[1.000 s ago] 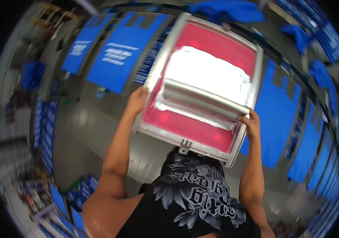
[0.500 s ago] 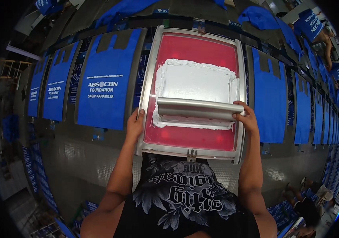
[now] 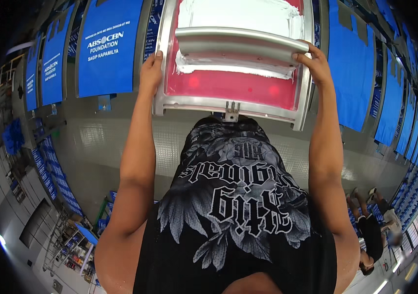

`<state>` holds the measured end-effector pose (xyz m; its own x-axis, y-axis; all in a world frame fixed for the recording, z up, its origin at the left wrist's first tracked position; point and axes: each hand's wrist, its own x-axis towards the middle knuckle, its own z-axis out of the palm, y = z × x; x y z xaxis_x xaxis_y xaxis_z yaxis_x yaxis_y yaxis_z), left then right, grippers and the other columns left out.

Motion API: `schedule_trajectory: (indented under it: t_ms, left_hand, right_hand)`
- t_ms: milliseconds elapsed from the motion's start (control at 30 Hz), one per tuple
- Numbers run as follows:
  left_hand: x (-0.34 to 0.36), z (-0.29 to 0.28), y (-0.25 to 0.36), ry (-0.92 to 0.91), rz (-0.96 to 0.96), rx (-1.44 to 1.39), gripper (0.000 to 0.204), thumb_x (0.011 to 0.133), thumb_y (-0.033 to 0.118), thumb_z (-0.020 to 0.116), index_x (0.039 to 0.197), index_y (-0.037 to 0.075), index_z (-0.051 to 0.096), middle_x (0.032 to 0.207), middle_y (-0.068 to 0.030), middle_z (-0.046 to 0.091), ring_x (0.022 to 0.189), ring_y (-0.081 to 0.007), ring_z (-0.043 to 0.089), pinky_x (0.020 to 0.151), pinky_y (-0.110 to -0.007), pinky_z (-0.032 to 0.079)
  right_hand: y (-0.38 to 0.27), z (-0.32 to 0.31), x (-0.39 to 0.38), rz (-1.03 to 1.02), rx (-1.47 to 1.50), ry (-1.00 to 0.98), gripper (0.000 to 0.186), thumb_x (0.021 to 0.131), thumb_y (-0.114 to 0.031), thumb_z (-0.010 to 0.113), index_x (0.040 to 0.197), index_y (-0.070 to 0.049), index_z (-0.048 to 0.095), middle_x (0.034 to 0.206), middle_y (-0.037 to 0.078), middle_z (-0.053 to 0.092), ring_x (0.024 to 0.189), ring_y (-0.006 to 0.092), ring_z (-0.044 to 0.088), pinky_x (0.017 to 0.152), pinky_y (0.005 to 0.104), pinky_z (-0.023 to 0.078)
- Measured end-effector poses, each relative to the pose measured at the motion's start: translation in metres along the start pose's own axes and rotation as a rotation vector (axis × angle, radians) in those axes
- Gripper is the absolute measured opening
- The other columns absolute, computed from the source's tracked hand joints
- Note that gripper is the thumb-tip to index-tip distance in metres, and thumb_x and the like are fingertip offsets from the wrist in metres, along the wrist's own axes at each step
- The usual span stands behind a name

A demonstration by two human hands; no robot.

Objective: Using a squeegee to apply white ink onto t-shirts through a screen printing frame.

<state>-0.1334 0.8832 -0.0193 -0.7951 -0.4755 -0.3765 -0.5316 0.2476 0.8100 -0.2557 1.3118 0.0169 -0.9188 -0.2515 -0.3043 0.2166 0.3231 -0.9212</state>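
Squeegee: across white ink, inside screen frame; your right hand has fingers clamped on its right end. Left hand: at frame's left side, closure unclear. Best held level, pressure even.

Worn on the wearer's head, as the left of a side-by-side pair, the fisheye camera is looking steeply down from just above the shirt, which is filling the near middle. It is facing out along the arms toward the frame, within reach, whose far edge is running out of view. The wide lens is also taking in bags on the far left and right and a worker at near right, well apart.
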Motion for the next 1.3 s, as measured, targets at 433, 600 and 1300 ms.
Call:
schedule_trajectory:
  t_ms: [433, 600, 1300]
  left_hand:
    - [0.004, 0.005, -0.033, -0.003, 0.123, 0.196, 0.047, 0.092, 0.039, 0.051, 0.125, 0.005, 0.053, 0.113, -0.0201, 0.059, 0.106, -0.0292, 0.055, 0.093, -0.036, 0.04]
    - [-0.028, -0.011, 0.03, 0.014, 0.598, 0.378, 0.049, 0.08, 0.035, 0.068, 0.117, 0.006, 0.056, 0.119, -0.0205, 0.051, 0.113, -0.0332, 0.046, 0.095, -0.044, 0.036]
    - [-0.025, 0.024, 0.078, -0.307, 0.785, 0.78, 0.042, 0.056, 0.005, 0.07, 0.097, 0.007, 0.06, 0.093, -0.0104, 0.059, 0.093, -0.0301, 0.055, 0.08, -0.042, 0.042]
  right_hand:
    - [0.01, 0.007, -0.011, 0.057, 0.024, -0.016, 0.048, 0.066, -0.011, 0.074, 0.111, 0.0, 0.061, 0.1, 0.005, 0.063, 0.091, 0.013, 0.056, 0.084, 0.0267, 0.044]
    - [-0.027, 0.009, -0.049, -0.088, -0.763, -0.079, 0.042, 0.06, -0.005, 0.071, 0.101, -0.004, 0.063, 0.091, 0.012, 0.065, 0.091, 0.0247, 0.061, 0.09, 0.0345, 0.043]
    - [-0.042, 0.051, -0.042, -0.29, -1.048, -0.08, 0.04, 0.063, 0.003, 0.058, 0.101, -0.009, 0.06, 0.09, 0.009, 0.062, 0.093, 0.0277, 0.057, 0.1, 0.051, 0.031]
